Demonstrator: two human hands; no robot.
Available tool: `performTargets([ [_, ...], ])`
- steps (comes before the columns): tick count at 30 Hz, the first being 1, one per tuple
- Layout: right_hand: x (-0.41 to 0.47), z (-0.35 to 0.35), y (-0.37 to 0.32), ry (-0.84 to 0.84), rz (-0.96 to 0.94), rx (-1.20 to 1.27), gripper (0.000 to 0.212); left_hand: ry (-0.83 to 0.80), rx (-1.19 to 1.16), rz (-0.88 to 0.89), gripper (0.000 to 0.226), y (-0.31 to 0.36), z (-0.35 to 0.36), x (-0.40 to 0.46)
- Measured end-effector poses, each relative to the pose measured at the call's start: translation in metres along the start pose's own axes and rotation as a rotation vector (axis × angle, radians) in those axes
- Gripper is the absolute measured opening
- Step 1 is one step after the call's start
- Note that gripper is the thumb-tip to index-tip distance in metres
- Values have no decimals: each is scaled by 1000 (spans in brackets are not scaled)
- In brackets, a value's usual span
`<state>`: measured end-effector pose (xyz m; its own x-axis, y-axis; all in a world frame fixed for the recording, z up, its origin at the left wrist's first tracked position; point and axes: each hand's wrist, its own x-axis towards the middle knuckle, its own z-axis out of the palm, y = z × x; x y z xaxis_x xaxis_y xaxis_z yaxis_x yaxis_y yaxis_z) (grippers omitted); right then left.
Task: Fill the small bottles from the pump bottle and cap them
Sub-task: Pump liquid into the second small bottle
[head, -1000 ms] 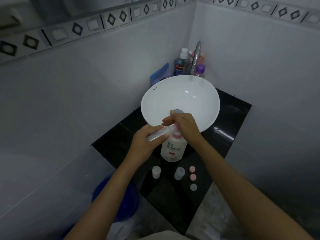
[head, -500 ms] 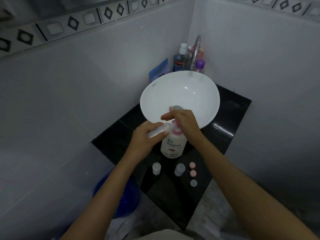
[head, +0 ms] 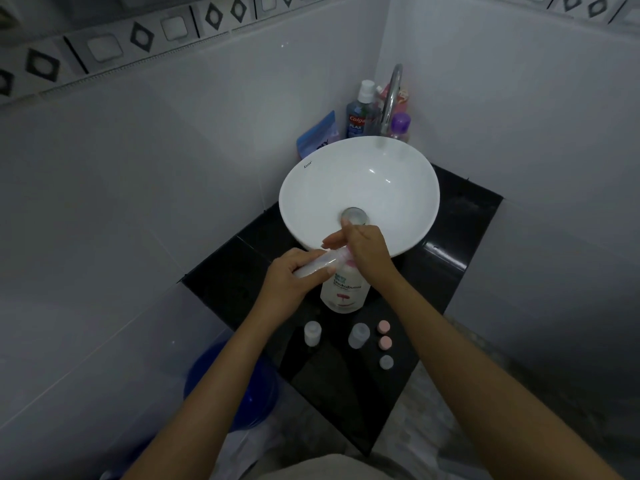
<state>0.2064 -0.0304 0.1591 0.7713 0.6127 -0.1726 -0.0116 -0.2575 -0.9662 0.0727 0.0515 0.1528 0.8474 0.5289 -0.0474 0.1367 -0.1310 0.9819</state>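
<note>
Filling goes best if the left hand (head: 289, 282), curled round the small clear plastic bottle (head: 317, 266), keeps its mouth tight against the nozzle while the right hand (head: 365, 249), fingers straight, presses the white pump bottle (head: 344, 294) beneath it slowly. Since half a second ago, grips look unchanged; only the view shifted slightly.

Right hand (head: 365, 249) on the pump bottle (head: 344, 289): fingers now extend straighter over the pump head than a second ago; the small bottle (head: 320, 265) in the left hand (head: 294, 278) sits slightly flatter at the spout; camera view has shifted marginally.
</note>
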Motion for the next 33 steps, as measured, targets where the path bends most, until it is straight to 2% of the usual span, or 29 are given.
performTargets([
  [5,1,-11,-17,-86,-51,49,46,17,1,54,34,11,-5,5],
  [10,1,-7,-10,-1,-68,73,48,-3,-5,59,30,11,-5,5],
  [16,3,0,6,10,-4,91,49,-5,16,-1,34,1,-3,3],
  [22,5,-9,-14,-59,-20,49,45,-5,3,56,30,13,-7,3],
  [29,1,-5,-4,-22,-32,135,48,-13,2,52,30,8,-7,5],
  [33,2,0,6,-5,7,83,49,-14,-1,8,32,-3,-4,4],
])
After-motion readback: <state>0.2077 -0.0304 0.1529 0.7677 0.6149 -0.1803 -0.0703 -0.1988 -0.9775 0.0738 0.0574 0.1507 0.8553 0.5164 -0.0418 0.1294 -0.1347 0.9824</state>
